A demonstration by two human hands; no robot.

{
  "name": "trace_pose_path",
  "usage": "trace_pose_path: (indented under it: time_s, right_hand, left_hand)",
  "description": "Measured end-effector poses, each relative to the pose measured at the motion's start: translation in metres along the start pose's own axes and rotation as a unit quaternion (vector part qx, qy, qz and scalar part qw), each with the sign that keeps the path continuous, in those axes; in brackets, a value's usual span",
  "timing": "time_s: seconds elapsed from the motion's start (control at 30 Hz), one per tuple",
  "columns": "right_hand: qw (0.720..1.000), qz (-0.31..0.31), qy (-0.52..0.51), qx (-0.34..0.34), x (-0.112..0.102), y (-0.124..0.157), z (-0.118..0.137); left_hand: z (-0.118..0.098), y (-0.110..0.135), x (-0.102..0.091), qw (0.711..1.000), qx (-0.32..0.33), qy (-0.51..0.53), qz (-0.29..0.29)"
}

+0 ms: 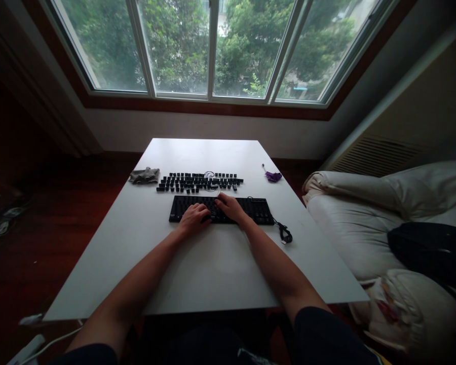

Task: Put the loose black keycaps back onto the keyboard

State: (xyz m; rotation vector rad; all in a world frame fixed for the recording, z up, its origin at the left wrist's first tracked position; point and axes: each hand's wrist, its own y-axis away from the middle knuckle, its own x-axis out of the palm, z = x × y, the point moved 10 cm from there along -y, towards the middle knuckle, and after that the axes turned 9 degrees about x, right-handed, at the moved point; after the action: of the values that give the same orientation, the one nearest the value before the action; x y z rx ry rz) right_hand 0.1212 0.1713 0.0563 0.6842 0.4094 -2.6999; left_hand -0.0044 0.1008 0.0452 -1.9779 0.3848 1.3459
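Observation:
A black keyboard [258, 210] lies flat on the white table [205, 268], with its coiled black cable [285, 233] by its right end. My left hand [193, 218] rests on the keyboard's left half, thumb apart from the bent fingers. Over the keyboard's middle, near its far edge, my right hand [229, 205] has its fingers drawn together. Whatever they pinch is too small to make out. Just beyond the keyboard, loose black keycaps [186, 181] stand in rows. A thin wire loop [209, 174] shows among them.
A crumpled grey cloth [145, 175] is at the table's left edge. Near the right edge lies a purple cloth-like thing [273, 176] beside a thin light stick. A cushioned pale sofa [349, 228] with a dark bag [429, 248] stands to the right. Windows [175, 50] are ahead.

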Motion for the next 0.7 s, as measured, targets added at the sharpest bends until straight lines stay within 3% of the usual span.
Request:
trace_pose_path:
  time_s: [0.17, 0.7]
  right_hand:
    - [0.997, 0.066, 0.029, -0.037, 0.012, 0.004, 0.008]
    - [0.984, 0.020, 0.148, -0.094, 0.032, 0.012, 0.025]
  left_hand:
    - [0.002, 0.000, 0.002, 1.000, -0.003, -0.004, 0.000]
    - [0.003, -0.002, -0.006, 1.000, -0.013, -0.007, 0.009]
